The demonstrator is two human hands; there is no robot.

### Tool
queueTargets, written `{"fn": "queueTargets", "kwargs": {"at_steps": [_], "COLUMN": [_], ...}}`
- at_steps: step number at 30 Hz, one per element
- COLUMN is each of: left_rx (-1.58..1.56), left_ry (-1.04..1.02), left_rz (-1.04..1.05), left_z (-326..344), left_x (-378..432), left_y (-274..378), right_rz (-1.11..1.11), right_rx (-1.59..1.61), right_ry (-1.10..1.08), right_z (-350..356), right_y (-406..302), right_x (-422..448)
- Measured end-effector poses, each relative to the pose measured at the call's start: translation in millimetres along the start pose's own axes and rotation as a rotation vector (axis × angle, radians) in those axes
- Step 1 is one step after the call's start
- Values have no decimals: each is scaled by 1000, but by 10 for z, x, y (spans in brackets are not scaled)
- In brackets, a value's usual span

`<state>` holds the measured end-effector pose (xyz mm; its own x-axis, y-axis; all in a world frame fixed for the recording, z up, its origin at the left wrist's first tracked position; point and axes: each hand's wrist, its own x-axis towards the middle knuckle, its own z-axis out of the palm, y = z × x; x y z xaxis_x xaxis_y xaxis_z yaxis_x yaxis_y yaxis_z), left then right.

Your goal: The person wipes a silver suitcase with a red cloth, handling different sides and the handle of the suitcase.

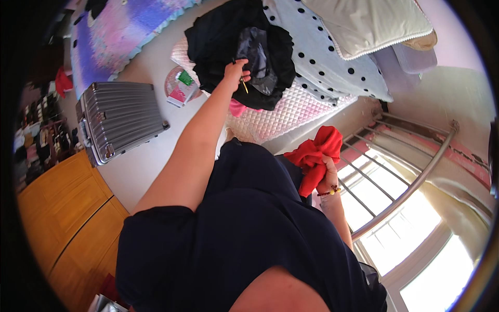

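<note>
My left hand [235, 75] reaches forward over a heap of black cloth [214, 35]. A thin tool [244, 86], yellow at the end towards me and dark at the other, sticks out from its fingers; its exact kind is unclear. Beside the fingertips, on the heap, lies a shiny dark grey piece of fabric or film [252, 43]. On the right, close to my body, my right hand [330, 171] grips a bunched red cloth [317, 150]. Under the black heap shows a pink-and-white quilted bed cover [286, 113], with a bit of pink cloth [237, 108] at the heap's near edge.
A polka-dot blanket [312, 50] and a cream pillow [370, 23] lie at the far right. A grey ribbed suitcase [122, 117] stands left, near a round pink holder [171, 84] with packets. Metal rails [409, 187] curve before the window at right. Wooden cabinet doors [66, 210] are lower left.
</note>
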<state>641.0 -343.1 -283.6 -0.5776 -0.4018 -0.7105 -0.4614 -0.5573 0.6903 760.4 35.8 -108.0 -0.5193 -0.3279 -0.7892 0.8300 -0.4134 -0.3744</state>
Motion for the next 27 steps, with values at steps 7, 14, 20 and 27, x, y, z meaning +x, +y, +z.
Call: {"fn": "queueTargets", "kwargs": {"at_steps": [7,14,20,27], "left_rx": [333,227,302,383], "left_ry": [-415,-591,-399,-185], "left_rz": [514,11,-176,-19], "left_z": [653,1076,1355,1770], "left_x": [-1007,-1631,-1257,-563], "left_y": [9,-701,-1104,-1612], "right_rz": [-40,-131,-140,-73], "right_rx": [151,93,152,181], "right_ry": [83,88,205,242], "right_z": [-66,-190,-441,-800], "right_y": [324,201,240,396], "right_x": [-143,-252,-315,-403]}}
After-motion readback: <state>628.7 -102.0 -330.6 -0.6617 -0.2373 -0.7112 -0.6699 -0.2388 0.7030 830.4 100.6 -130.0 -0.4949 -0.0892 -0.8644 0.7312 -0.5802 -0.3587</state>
